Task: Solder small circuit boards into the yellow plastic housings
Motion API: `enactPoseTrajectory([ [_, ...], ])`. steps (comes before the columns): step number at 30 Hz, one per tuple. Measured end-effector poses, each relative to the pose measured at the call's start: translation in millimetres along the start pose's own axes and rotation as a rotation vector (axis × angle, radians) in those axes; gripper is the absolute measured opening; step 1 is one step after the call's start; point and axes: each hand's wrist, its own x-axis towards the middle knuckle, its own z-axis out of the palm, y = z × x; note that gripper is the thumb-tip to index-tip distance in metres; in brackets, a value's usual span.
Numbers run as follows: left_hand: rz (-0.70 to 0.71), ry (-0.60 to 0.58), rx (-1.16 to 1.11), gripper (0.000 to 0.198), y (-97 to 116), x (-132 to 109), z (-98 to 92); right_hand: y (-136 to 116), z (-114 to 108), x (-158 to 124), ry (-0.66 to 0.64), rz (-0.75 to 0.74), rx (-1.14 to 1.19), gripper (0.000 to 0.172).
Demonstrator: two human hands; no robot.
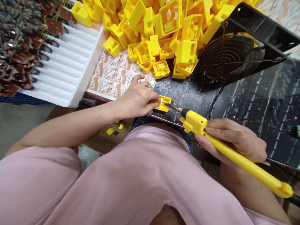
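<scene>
My right hand (236,140) is closed round the handle of a yellow soldering iron (246,164). The iron points left, and its metal tip reaches into a small open yellow plastic casing (162,108) near the front edge of the bench. At the casing's left side, my left hand (138,98) has thumb and fingers pressed together on it. The fingers partly cover that side, and whether they also pinch a small part inside is too small to tell. A thin strand, perhaps solder wire, runs beside the iron's tip.
Yellow casings (144,51) lie heaped at the back. A black fan (231,59) with a wire grille stands back right on the dark bench top (260,109). At left, a ribbed white foam tray (72,70) bears many wired circuit boards (21,59). A cable runs behind the iron.
</scene>
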Motion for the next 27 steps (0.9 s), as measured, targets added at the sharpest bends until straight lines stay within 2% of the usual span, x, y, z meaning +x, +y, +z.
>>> enactPoseTrajectory([
  [1, -0.006, 0.002, -0.005, 0.019, 0, 0, -0.3, 0, 0, 1, 0.025, -0.050, 0.005, 0.009],
  [3, -0.010, 0.006, 0.001, 0.018, -1, 0, -0.7, 0, 0, 4, 0.061, -0.161, 0.039, 0.013],
  [10, 0.036, 0.017, 0.135, 0.021, 5, 1, -1.4, -2, 3, -1, -0.007, -0.088, 0.091, 0.009],
  [14, 0.050, -0.001, 0.239, 0.026, 8, 4, -2.2, -3, 3, 2, -0.015, -0.099, 0.071, 0.019],
  [18, 0.048, -0.052, 0.318, 0.027, 9, 7, -3.1, -5, 1, 13, -0.113, -0.120, 0.059, 0.016],
  [20, 0.051, -0.081, 0.341, 0.027, 9, 9, -4.7, -4, -1, 22, -0.120, -0.195, 0.079, 0.010],
  [24, 0.057, -0.157, 0.357, 0.027, 12, 14, -9.8, -4, -4, 38, -0.157, -0.356, 0.105, 0.020],
  [27, 0.045, -0.209, 0.345, 0.027, 14, 18, -12.6, -8, -9, 44, -0.217, -0.340, 0.050, 0.017],
])
